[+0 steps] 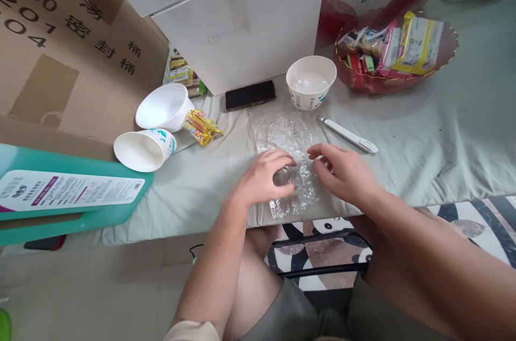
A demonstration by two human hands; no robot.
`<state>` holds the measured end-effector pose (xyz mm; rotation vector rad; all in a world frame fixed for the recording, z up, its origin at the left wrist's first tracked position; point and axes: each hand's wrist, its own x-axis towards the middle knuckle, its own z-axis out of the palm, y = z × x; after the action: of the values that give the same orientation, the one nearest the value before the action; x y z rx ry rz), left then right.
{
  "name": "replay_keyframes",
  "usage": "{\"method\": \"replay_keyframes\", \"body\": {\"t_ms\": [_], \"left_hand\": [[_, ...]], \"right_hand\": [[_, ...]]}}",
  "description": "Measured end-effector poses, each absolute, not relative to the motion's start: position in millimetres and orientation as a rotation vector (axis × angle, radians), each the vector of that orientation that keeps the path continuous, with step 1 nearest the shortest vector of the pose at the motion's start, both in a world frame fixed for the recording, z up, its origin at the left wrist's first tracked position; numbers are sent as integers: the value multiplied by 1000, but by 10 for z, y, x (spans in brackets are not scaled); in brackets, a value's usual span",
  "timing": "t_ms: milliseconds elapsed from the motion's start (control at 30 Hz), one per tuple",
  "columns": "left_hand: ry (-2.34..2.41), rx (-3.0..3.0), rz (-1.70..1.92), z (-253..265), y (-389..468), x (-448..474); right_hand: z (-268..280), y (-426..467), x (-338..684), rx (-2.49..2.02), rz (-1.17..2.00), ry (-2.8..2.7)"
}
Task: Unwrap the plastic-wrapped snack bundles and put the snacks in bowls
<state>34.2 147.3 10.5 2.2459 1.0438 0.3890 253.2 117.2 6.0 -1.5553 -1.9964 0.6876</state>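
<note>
A crumpled sheet of clear plastic film (296, 177) lies on the cloth-covered table in front of me. My left hand (266, 177) is at its left side, thumb and fingers curved apart with nothing between them. On the film's right side is my right hand (338, 169), its fingers bent and loosely spread, holding nothing I can see. Whether the fingertips touch the film is hard to tell. Just beyond the film stands a paper bowl (308, 99) with something clear inside. A white utility knife (349, 135) rests to the right, beyond my right hand.
Behind the film lies a black phone (250, 96) against a white box (250, 24). A red basket (382, 83) of packaged snacks stands at the back right. To the left are a white bowl (161, 107), a tipped paper cup (139, 151), a yellow snack packet (202, 128) and a green jug (72, 193).
</note>
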Motion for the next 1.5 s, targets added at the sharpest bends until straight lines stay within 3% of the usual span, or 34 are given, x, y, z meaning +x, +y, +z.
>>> {"method": "replay_keyframes", "body": {"t_ms": [167,367,533,833,1067,1300,1500], "left_hand": [[1103,2229,207,69,1436,341],[1213,2032,468,-15,1590,229],[1201,2029,503,-22,1583,229],[1208,1968,545,-13,1562,247],[1259,1681,1188,24,1611,133],[1014,1990,731,85,1543,136],[1148,1797,820,74,1526,281]], "right_hand": [[-146,1344,2790,-1177,477,-2311],[-263,1394,2871,-1278,426,-2390],[-208,1309,2676,-1207,534,-2494],[-234,1334,2514,-1181,449,-2477],[-181,1431,2604,-1224,512,-2131],[-47,1437,2568,-1479,774,-1701],[-105,1414,2624,-1353,828,-1652]]}}
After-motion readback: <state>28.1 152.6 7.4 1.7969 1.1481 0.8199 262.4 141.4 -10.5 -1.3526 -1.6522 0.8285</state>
